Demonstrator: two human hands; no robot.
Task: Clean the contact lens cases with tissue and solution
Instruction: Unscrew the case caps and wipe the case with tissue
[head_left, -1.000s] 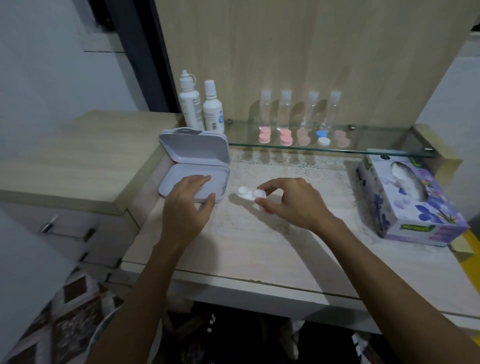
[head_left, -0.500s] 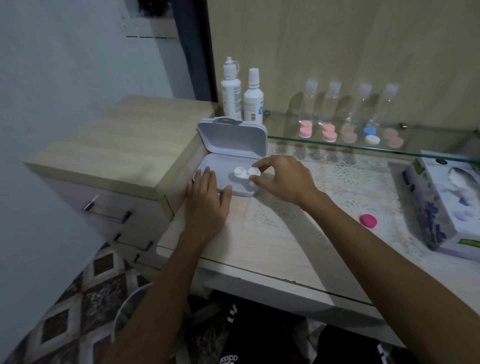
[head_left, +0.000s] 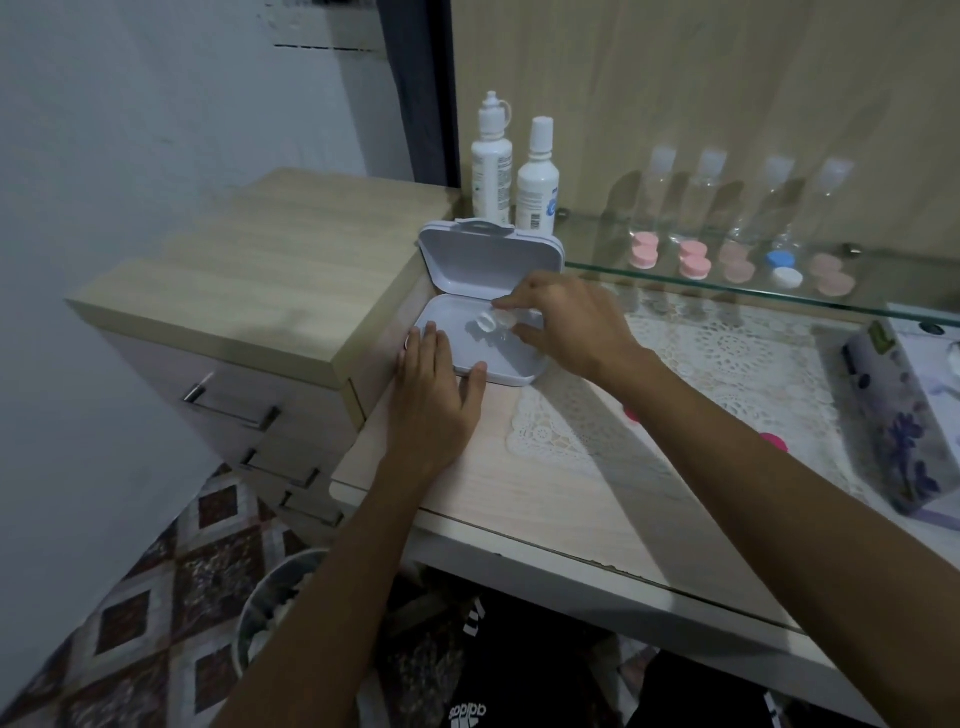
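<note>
Carried from the table, the white lens case (head_left: 491, 323) sat pinched in the right hand (head_left: 566, 327), just beyond the flat, steadying fingers (head_left: 431, 345) of the left hand (head_left: 434, 400), over the storage box (head_left: 506, 364).

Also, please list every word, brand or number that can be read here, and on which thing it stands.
"adidas", upside down in this view: dark clothing below the table.
Two white solution bottles: printed labels, too small and blurred to read.
Tissue box: green label patches, unreadable.
</note>
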